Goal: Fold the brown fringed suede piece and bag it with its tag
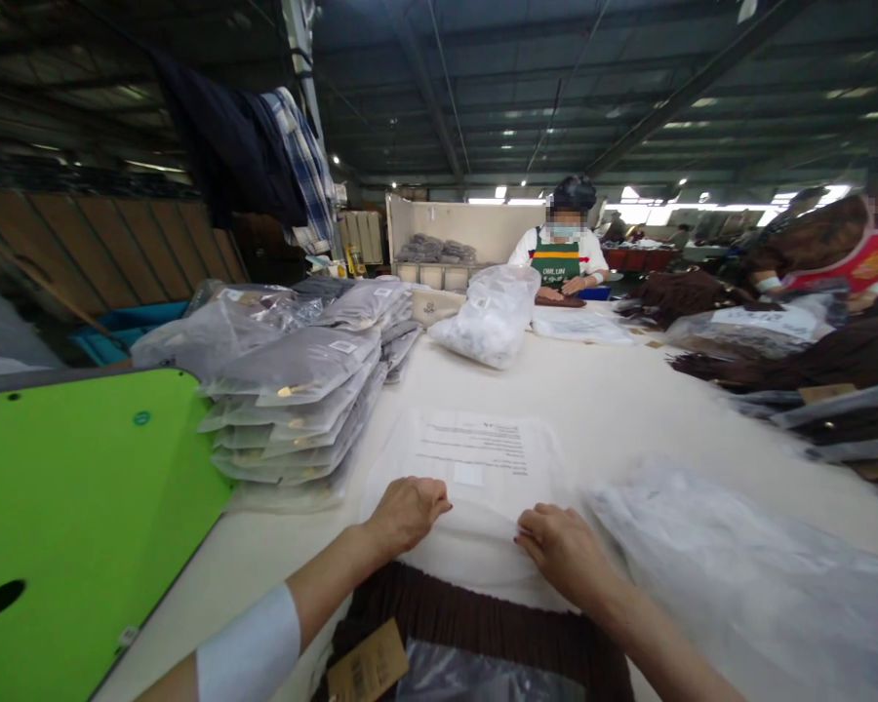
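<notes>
A clear plastic bag (475,531) with printed text and a small white label lies flat on the white table in front of me. My left hand (410,512) pinches its near edge on the left. At the right of the same edge, my right hand (556,546) is closed on the plastic. Just below the bag lies a dark brown pleated garment (498,629), nearest to me, between my forearms. A tan cardboard tag (370,668) and a piece of clear plastic (483,675) rest on the garment.
Stacked bagged grey garments (299,380) stand to the left beside a green board (80,517). Loose plastic bags (746,575) lie at right. A stuffed white bag (490,312) sits farther back. Opposite, a co-worker (560,258) handles brown cloth. Brown garments (812,366) pile up at far right.
</notes>
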`<state>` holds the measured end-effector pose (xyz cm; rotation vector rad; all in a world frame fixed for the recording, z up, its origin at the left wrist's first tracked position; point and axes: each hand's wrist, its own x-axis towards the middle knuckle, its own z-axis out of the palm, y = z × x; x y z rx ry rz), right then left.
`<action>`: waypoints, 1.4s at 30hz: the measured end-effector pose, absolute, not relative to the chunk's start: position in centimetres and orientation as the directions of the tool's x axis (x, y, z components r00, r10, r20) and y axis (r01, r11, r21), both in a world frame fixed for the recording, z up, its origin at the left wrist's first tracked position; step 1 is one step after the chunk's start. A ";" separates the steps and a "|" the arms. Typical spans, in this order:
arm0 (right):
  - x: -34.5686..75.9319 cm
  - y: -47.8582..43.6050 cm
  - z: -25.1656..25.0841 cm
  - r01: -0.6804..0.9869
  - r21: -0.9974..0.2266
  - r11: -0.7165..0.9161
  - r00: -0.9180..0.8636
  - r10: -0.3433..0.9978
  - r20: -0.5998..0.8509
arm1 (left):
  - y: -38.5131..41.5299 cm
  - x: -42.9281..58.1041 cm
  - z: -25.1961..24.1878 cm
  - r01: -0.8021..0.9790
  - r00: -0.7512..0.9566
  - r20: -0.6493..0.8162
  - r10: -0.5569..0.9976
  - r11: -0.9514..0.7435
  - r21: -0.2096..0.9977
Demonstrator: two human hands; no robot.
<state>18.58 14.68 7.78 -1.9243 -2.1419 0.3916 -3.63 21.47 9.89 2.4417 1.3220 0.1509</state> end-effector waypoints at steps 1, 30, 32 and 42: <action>19.0 14.4 7.6 0.946 -0.304 0.114 -0.112 0.993 0.023 | 21.4 -4.1 9.8 0.794 0.565 -0.062 0.823 -0.523 0.309; 22.4 12.0 5.2 -0.210 -0.967 -0.147 0.527 0.816 -0.238 | 22.3 -10.0 6.5 -0.156 -0.183 -0.221 0.958 0.193 0.969; 22.3 11.5 5.0 -0.244 -0.956 -0.162 0.500 0.824 -0.267 | 21.6 -10.1 6.0 -0.117 -0.155 -0.197 0.968 0.180 0.977; 22.2 7.1 5.9 0.374 -0.833 -0.407 0.414 0.877 -0.243 | 17.3 -11.2 5.0 0.291 -0.106 -0.140 0.984 0.165 0.942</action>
